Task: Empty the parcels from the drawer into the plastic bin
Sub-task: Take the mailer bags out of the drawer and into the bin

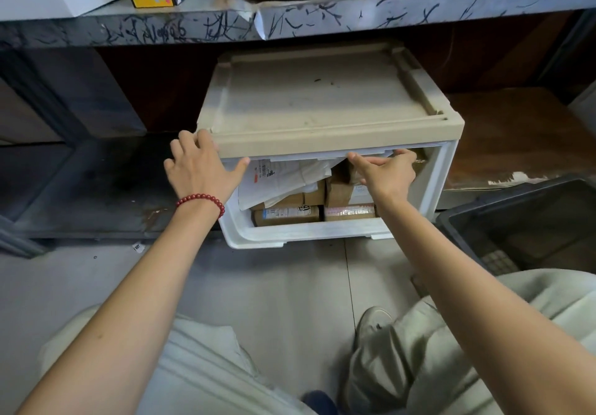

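Both forearms reach forward over bent knees. The right hand (387,172) hooks its fingers over the top lip of the drawer (322,234). Left of that grip, the left hand (200,166) lies spread on the casing (322,101) corner, holding nothing. Parcels (287,214) fill the drawer below the fingers. Emptying looks not yet begun: the plastic bin (467,218), well to the right, shows none.

Head camera: worn on the head.
Facing: forward and down, drawer (306,231) at 12 o'clock.
Nearness: close above drawer.
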`<act>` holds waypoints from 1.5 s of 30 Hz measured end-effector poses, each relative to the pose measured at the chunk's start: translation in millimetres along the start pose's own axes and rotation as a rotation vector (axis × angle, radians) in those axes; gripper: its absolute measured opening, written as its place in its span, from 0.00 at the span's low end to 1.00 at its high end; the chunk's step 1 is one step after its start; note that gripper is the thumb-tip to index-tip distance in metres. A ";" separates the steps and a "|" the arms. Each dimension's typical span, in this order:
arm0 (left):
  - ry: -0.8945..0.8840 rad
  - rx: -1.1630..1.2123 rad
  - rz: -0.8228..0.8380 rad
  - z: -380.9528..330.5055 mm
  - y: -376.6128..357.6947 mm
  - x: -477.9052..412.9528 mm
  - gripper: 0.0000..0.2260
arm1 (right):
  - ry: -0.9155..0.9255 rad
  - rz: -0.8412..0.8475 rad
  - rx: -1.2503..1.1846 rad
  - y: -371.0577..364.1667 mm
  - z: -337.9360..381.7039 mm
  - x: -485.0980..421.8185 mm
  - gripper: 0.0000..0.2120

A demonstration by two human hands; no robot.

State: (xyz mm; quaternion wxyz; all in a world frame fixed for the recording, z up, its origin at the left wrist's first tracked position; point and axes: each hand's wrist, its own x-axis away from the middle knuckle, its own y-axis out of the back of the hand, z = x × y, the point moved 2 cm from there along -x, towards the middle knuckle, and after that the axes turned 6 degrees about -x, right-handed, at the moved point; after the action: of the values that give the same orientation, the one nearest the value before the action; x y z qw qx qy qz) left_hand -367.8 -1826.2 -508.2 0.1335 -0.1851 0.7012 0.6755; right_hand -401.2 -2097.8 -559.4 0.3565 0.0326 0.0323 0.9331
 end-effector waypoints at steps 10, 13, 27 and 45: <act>-0.182 0.029 0.070 -11.4 -6.0 36.0 0.14 | 0.001 0.141 0.223 12.3 2.3 -1.1 0.36; -0.291 0.036 0.358 -15.0 -27.9 56.0 0.16 | 0.010 0.214 0.238 16.2 -6.3 3.9 0.29; -0.289 0.061 0.551 -24.4 -86.1 51.7 0.32 | -0.102 0.396 0.128 -32.9 -30.5 8.7 0.16; -0.137 0.348 0.711 -6.8 -111.6 63.7 0.41 | -0.419 0.327 -0.318 -15.1 -44.6 31.9 0.04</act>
State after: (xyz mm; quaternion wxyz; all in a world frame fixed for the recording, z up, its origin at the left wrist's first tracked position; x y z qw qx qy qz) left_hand -375.3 -1840.2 -635.9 -0.0326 0.1399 0.8149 0.5615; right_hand -418.7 -2066.9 -603.8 0.2013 0.1729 -0.1939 0.9444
